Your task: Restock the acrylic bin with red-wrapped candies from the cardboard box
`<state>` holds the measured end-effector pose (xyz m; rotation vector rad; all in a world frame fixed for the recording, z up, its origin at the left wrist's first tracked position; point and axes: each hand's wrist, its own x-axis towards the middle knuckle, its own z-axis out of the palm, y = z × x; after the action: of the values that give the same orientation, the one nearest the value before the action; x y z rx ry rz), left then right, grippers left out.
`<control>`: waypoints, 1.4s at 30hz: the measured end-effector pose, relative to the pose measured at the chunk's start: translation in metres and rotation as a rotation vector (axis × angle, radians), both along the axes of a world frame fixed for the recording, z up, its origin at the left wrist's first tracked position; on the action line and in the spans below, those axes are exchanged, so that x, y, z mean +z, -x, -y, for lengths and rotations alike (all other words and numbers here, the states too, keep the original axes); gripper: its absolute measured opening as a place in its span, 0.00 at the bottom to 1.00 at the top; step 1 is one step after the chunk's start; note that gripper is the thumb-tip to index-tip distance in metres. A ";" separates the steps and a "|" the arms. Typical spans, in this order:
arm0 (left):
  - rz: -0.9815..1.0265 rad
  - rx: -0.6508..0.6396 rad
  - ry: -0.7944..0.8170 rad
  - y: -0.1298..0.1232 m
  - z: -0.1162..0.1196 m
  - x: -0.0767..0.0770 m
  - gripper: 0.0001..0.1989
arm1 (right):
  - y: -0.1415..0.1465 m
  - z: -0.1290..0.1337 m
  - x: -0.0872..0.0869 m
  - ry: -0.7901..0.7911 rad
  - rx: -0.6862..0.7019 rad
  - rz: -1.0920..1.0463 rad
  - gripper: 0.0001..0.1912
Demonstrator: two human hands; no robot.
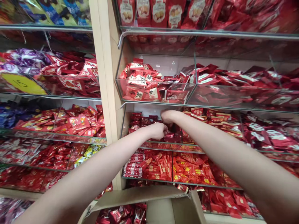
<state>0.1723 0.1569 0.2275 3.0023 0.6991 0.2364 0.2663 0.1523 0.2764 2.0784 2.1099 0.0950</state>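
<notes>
Both hands reach into a glass-fronted shelf bin of small dark red packets (136,117). My left hand (158,130) is closed, its fingers curled among the packets near the bin's front; what they hold is hidden. Just behind it and slightly right, my right hand (166,116) bends down at the wrist into the same bin, and its fingers are out of sight. Below the forearms stands an open cardboard box (161,211), with shiny red packets (123,214) in its left part.
A pale wooden upright (106,77) divides the shelving. Glass shelf edges (158,104) run above and below the hands. Red and cream packets (141,77) fill the bin overhead; red packets with yellow print (191,168) lie below. A yellow price card (23,83) hangs at left.
</notes>
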 end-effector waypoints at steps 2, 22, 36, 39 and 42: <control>-0.014 -0.007 0.009 0.000 0.000 0.004 0.12 | 0.004 0.016 0.012 -0.032 -0.033 0.098 0.10; -0.037 0.106 -0.160 0.020 -0.046 0.021 0.15 | -0.021 0.108 -0.039 -0.591 0.252 -0.092 0.14; -0.077 -0.139 0.113 0.042 -0.026 0.011 0.15 | 0.006 0.155 -0.080 -0.735 0.360 -0.475 0.09; -0.180 -0.178 0.163 0.041 -0.018 0.017 0.18 | 0.000 0.162 -0.101 -0.680 0.364 -0.537 0.08; -0.167 -0.154 0.064 0.036 -0.016 0.016 0.15 | -0.005 0.161 -0.112 -0.696 0.363 -0.518 0.07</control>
<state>0.1359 0.1730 0.2437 3.0184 0.4720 -0.0426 0.2715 -0.0086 0.1648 2.1829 3.1158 0.4373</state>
